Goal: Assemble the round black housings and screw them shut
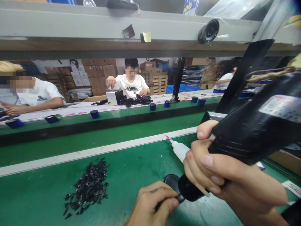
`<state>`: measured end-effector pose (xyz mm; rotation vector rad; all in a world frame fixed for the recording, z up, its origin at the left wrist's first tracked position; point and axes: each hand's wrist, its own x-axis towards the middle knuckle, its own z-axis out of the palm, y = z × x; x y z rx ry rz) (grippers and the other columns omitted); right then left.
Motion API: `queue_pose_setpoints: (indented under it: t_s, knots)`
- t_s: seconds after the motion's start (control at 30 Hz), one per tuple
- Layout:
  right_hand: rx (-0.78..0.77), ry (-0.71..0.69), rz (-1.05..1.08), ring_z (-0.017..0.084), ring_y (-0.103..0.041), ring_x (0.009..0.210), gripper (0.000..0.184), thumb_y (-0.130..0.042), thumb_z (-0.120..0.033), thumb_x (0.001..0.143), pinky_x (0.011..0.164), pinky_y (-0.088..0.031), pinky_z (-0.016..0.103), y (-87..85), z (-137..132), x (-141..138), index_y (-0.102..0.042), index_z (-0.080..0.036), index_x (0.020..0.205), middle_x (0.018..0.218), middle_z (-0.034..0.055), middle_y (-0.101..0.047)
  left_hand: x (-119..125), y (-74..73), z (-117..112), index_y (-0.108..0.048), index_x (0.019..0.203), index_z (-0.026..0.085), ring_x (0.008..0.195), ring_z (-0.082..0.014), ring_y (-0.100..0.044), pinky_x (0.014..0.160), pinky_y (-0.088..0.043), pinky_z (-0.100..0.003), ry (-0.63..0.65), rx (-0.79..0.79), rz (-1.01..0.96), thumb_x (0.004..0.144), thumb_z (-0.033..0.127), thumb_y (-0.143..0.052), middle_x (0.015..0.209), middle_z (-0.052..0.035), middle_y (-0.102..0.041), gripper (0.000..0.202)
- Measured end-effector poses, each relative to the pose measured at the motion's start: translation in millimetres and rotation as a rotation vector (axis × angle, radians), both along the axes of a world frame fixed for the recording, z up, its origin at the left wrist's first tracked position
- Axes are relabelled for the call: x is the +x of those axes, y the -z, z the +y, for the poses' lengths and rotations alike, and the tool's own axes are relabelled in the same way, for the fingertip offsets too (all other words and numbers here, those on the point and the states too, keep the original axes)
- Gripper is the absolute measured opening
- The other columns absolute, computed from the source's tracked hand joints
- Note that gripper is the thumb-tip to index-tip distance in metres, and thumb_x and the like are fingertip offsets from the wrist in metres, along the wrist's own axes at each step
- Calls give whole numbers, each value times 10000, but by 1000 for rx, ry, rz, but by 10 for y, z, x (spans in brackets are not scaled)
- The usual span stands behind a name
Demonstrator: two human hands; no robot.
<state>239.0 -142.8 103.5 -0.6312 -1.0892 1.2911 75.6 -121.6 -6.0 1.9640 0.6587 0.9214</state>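
Note:
In the head view, my right hand (211, 169) is wrapped round a thick black power tool (256, 122), which looks like an electric screwdriver. A pale label is on its body, and its nose tilts down to the left. My left hand (156, 201) pinches a small dark part (180, 197) right at the tool's nose; the fingers and tool hide most of it. Just behind that spot lies a round black disc (171, 180). A white squeeze bottle (181, 151) with a reddish thin nozzle lies beyond my right fingers, partly covered by them.
Small black pieces (90, 185) form a pile on the green worktop (131, 175). A pale strip (105, 148) borders it. Blue-and-black round parts (94, 114) stand along the green ledge opposite, where co-workers (134, 82) sit. A grey shelf beam (82, 25) crosses overhead.

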Motion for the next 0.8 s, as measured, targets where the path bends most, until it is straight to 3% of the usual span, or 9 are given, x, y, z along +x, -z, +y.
queue_pose_setpoints:
  t_s: [0.1,0.2,0.37,0.5,0.57,0.63,0.7,0.8]
  knots:
    - [-7,-17,-17,72,-328,382,219,-656,-281,839,414,-326,232,3,-4,-41,-468,-298,950,500,-104,-400,-23,-9,16,-731,861,112,723,-173,-681,683,-531,-241,5,174,31,922,182,-566,807,-108,-729,189]
    - [-36,-35,-30,65,-338,386,243,-668,-282,837,418,-341,223,15,-6,-55,-453,-291,950,504,-107,-420,-42,1,26,-684,841,117,682,-176,-672,612,-519,-245,-14,421,150,971,216,-470,778,-103,-715,269]
    - [-54,-63,-35,60,-341,389,262,-667,-292,833,420,-348,216,37,0,-98,-433,-265,948,507,-108,-432,-29,62,10,-613,788,142,593,-169,-647,514,-489,-249,-105,638,261,1006,269,-375,702,-73,-687,347]
    - [-52,-108,-35,48,-299,366,245,-652,-259,836,401,-319,197,59,17,-135,-437,-259,954,490,-120,-409,-17,149,16,-605,971,154,636,-209,-672,571,-522,-310,-73,748,347,1024,294,-313,749,-71,-703,328]
    - [-45,-98,-50,45,-290,360,245,-647,-263,840,400,-308,196,74,24,-127,-437,-254,965,489,-123,-408,-37,198,47,-505,1241,144,888,-282,-704,762,-554,-402,-62,727,308,995,408,-416,986,-139,-724,372]
    - [-35,-64,-70,54,-321,369,266,-658,-285,840,415,-326,207,92,30,-103,-429,-251,971,493,-117,-429,-71,240,93,-228,1481,154,1214,-389,-565,970,-469,-548,-62,648,267,880,569,-561,1320,-242,-583,802]
    - [-22,-38,-84,63,-350,378,275,-663,-284,844,429,-344,214,117,38,-77,-420,-253,968,494,-112,-452,-102,268,137,-33,1543,194,1385,-422,-364,1079,-347,-626,-31,460,284,774,636,-648,1508,-265,-378,1080]
    - [11,-43,-80,65,-352,383,257,-650,-264,856,434,-346,210,171,58,-65,-413,-255,957,496,-112,-464,-109,289,173,-188,1539,183,1429,-385,-299,1145,-261,-616,31,112,364,737,600,-715,1545,-228,-344,1046]
